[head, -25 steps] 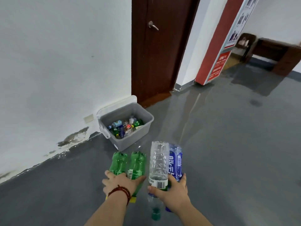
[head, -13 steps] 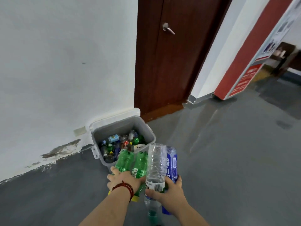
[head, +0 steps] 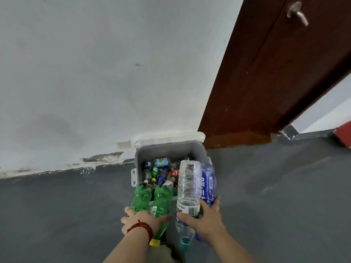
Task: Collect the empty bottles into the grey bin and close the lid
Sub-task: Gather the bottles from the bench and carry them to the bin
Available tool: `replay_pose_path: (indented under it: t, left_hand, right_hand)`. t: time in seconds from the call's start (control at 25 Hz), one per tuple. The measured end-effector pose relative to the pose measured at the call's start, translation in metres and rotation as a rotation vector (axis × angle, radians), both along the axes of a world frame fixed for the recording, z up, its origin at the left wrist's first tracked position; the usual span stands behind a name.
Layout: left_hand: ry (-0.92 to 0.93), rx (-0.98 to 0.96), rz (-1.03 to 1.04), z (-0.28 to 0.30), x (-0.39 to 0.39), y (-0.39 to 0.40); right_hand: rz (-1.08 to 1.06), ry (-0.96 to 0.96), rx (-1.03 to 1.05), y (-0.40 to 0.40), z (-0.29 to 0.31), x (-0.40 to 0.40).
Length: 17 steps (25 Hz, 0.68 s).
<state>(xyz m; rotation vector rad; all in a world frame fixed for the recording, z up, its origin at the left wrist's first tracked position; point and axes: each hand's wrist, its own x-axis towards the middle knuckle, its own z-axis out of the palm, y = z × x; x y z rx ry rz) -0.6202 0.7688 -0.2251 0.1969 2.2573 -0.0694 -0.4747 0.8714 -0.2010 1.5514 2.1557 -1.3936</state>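
Note:
The grey bin stands open on the floor against the white wall, several small bottles inside. Its white lid leans behind it against the wall. My left hand, with a red bead bracelet, grips two green bottles, bases pointing at the bin's near rim. My right hand holds a clear bottle and a blue bottle, whose bases reach over the bin's right side.
A dark brown door with a metal handle stands right of the bin. The wall's base is stained and peeling. Dark grey floor spreads to the right and left. A red panel edge shows far right.
I have come closer to the bin; it now sits directly under the bottles. Both hands still hold the same bottles, now over the bin's near edge.

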Motion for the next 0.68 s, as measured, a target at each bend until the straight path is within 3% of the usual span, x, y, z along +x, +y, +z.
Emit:
replay_pose_path:
  t: [0.36, 0.68]
  left_hand:
    - [-0.007, -0.036, -0.202, -0.069, -0.074, 0.113]
    - [-0.107, -0.109, -0.021, -0.169, -0.084, 0.140]
  right_hand:
    - [0.049, -0.008, 0.012, 0.091, -0.067, -0.064]
    - [0.080, -0.168, -0.167, 0.147, -0.185, -0.085]
